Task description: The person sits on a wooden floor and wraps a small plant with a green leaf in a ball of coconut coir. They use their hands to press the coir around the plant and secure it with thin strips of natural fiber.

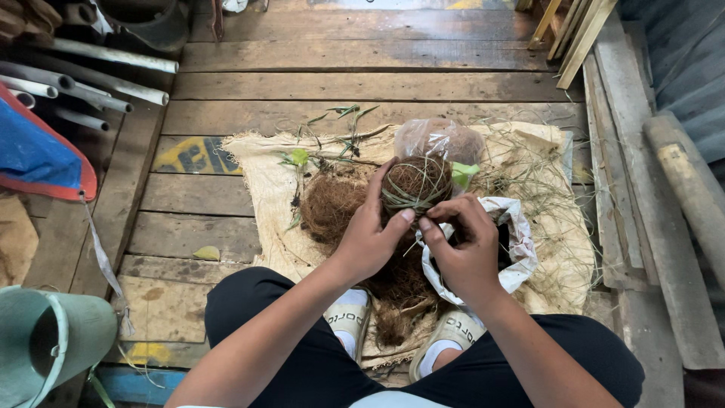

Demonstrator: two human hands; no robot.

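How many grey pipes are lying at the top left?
5 show: the longest pipe on top, a second pipe below, then three short pipes. More may hide under the blue cloth.

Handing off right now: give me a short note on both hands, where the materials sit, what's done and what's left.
Left hand: grips the fibre ball from the side.
Right hand: pinches a grass strand at the ball.
Materials: loose coconut fibre, a clear bag and a white bag lie on the burlap mat.
Done: several strands circle the ball.
Left: the pinched strand end looks unsecured.
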